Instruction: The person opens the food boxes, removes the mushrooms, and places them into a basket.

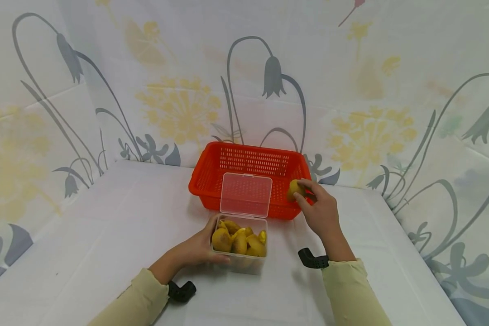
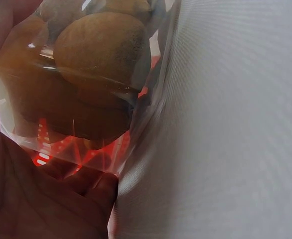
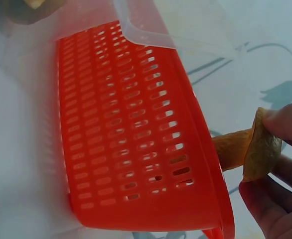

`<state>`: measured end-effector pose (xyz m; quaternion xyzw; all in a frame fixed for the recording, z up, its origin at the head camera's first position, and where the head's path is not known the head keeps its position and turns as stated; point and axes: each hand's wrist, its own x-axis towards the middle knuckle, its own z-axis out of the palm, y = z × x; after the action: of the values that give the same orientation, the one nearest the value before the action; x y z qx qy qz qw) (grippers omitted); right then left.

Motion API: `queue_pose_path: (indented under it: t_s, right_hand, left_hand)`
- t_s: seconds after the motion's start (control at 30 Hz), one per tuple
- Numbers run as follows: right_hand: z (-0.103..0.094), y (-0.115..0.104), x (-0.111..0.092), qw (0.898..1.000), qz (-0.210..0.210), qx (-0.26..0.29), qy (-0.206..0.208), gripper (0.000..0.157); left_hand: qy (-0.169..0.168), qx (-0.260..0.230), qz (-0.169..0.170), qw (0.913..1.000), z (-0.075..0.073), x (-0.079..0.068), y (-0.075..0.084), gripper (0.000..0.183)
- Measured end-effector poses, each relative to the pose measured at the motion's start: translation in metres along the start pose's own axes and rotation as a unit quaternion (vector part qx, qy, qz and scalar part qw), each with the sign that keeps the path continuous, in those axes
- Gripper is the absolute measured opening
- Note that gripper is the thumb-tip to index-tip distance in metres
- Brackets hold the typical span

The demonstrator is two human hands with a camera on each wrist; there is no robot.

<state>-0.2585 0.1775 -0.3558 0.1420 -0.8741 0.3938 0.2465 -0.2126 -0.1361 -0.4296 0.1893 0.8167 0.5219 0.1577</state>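
Note:
My right hand point(image 1: 323, 215) pinches a yellow-brown mushroom point(image 3: 263, 152) by its cap, between thumb and fingers. Its stem points toward the inside of a red slotted basket point(image 3: 121, 129), and in the head view it hangs over the basket's right end. With fingers at the back corner and thumb along the front, my left hand point(image 1: 195, 248) grips the left side of a clear plastic box point(image 1: 244, 265). Several yellow-brown pieces point(image 1: 239, 243), rounded like mushroom caps, fill that box. Its hinged lid point(image 1: 246, 194) stands raised, overlapping the basket's front.
The basket stands behind the box, close to a flower-printed cloth backdrop point(image 1: 179, 59). A white cloth point(image 1: 118, 235) covers the table. Black straps with camera mounts point(image 1: 313, 259) sit on both wrists. Through slots at the basket's end in the right wrist view, something brownish shows.

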Motion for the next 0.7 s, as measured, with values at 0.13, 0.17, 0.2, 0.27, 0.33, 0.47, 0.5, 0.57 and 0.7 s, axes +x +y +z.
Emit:
queue_pose_path:
  t_s: [0.13,0.17,0.2,0.27,0.33,0.47,0.5,0.57,0.7]
  right_hand:
    - [0.0007,0.0027,0.0008,1.0,0.002,-0.009,0.005,0.035]
    - [0.001,0.0035,0.0009,1.0,0.001,-0.012,0.006,0.034]
    - [0.0012,0.0043,0.0009,1.0,0.0,-0.015,0.007,0.034]
    - [0.002,0.0059,0.001,1.0,-0.002,-0.026,0.008,0.033]
    - [0.0029,0.0075,0.0008,0.999,-0.005,-0.039,0.008,0.033]
    - [0.0047,0.0092,0.0003,0.998,-0.014,-0.062,0.008,0.032]
    - [0.0051,0.0093,0.0,0.998,-0.017,-0.066,0.007,0.032]
    - [0.0058,0.0089,-0.0004,0.997,-0.019,-0.075,0.005,0.033]
    - [0.006,0.0074,-0.0014,0.996,-0.015,-0.087,-0.004,0.034]
  left_hand:
    - [-0.001,0.001,0.0,1.0,-0.0001,0.0,0.0006,0.103]
    - [-0.001,0.001,0.001,1.0,-0.0001,0.0,0.0006,0.103]
    - [-0.002,0.0,0.002,1.0,0.0,0.0,0.0004,0.103]
    - [-0.002,0.0,0.003,1.0,0.0001,0.0001,0.0001,0.103]
    - [-0.001,0.001,0.002,1.0,0.0001,0.0,0.0,0.104]
    - [-0.001,0.002,0.001,1.0,0.0001,-0.0002,0.0001,0.104]
    - [-0.001,0.003,0.002,1.0,0.0001,-0.0001,0.0001,0.104]
    - [-0.002,0.003,0.003,1.0,0.0001,0.0,0.0003,0.105]
    - [-0.002,0.004,0.004,1.0,0.0,0.0004,0.0002,0.105]
